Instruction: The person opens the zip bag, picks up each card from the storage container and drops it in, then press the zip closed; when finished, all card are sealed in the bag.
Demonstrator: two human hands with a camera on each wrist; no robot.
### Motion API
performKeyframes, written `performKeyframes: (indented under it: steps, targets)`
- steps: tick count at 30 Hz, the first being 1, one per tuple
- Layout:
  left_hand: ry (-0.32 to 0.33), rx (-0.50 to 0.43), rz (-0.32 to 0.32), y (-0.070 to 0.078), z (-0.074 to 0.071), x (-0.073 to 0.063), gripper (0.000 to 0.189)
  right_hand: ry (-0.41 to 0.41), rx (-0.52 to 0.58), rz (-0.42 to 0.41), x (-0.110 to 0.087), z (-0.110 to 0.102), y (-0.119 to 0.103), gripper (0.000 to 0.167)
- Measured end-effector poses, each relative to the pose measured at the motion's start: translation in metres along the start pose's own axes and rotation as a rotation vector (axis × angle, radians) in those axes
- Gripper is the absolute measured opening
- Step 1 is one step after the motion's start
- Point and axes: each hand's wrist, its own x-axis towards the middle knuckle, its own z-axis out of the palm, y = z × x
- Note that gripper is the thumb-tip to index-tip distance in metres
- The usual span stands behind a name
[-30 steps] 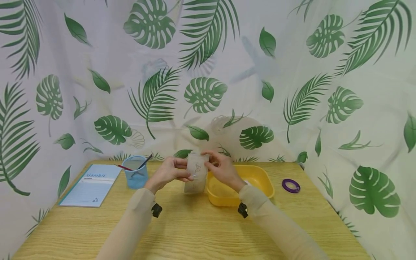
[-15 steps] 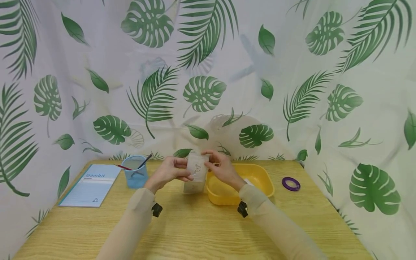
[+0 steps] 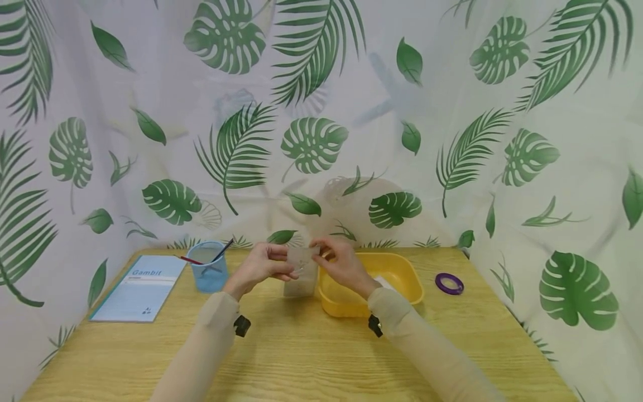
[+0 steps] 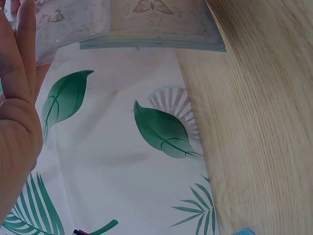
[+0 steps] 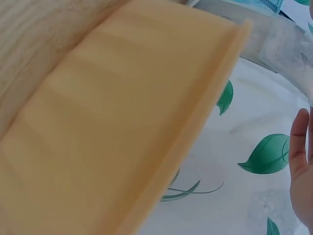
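A small translucent pouch with a butterfly print [image 3: 303, 258] is held up between both hands in the head view. My left hand [image 3: 261, 268] pinches its left edge, thumb in front. At its upper right corner, my right hand [image 3: 342, 266] pinches it between thumb and fingers. Just below and behind, a pack of similar pouches [image 3: 300, 288] rests on the table, partly hidden. The left wrist view shows the pack's printed face [image 4: 161, 22] beside the held pouch [image 4: 66, 27]. In the right wrist view, the pouch [image 5: 288, 54] is cut off by the frame.
A yellow basin [image 3: 409, 282] stands under my right forearm, with a small white item [image 3: 383, 282] inside. To the left are a blue mesh pen cup [image 3: 210, 277] with pencils and a light blue notebook [image 3: 140, 287]. A purple tape roll [image 3: 449, 283] lies at the right.
The pouch's top edge has come down and the pouch looks shorter from the head. My right hand has dipped slightly; my left hand has stayed nearly in place.
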Motion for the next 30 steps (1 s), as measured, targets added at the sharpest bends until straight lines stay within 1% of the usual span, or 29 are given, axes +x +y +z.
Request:
performKeyframes:
  steps: [2,6,11,15,18,20,22,25,27,30]
  targets:
    - [0.014,-0.002,-0.007,0.000,-0.001,0.000,0.060,-0.001,0.006,-0.002,0.000,0.001,0.001,0.021]
    - [0.015,0.005,-0.008,-0.001,-0.002,-0.001,0.060,0.005,0.015,0.015,-0.001,0.002,0.003,0.016]
    - [0.008,0.007,0.008,-0.001,-0.003,-0.001,0.051,-0.007,0.019,0.027,-0.002,0.001,0.002,0.011]
    - [-0.009,-0.002,0.023,0.000,-0.006,-0.001,0.045,-0.046,0.019,0.068,-0.002,0.000,0.002,0.015]
    - [-0.018,-0.012,0.027,0.000,-0.006,-0.001,0.044,-0.066,0.054,0.099,-0.005,-0.006,-0.013,0.017]
    - [-0.020,-0.015,0.023,0.000,-0.006,-0.001,0.045,-0.071,0.104,0.118,-0.006,-0.009,-0.021,0.017]
    - [-0.021,-0.016,0.019,-0.001,-0.006,-0.001,0.045,-0.078,0.161,0.140,-0.007,-0.011,-0.023,0.016]
    - [-0.024,-0.013,0.019,-0.001,-0.006,-0.001,0.045,-0.091,0.252,0.180,-0.007,-0.009,-0.005,0.016]
    - [-0.024,-0.010,0.021,-0.001,-0.006,-0.001,0.045,-0.101,0.295,0.189,-0.006,-0.008,0.005,0.016]
    - [-0.027,-0.002,0.026,-0.001,-0.006,-0.001,0.044,-0.116,0.330,0.179,-0.005,-0.013,0.011,0.016]
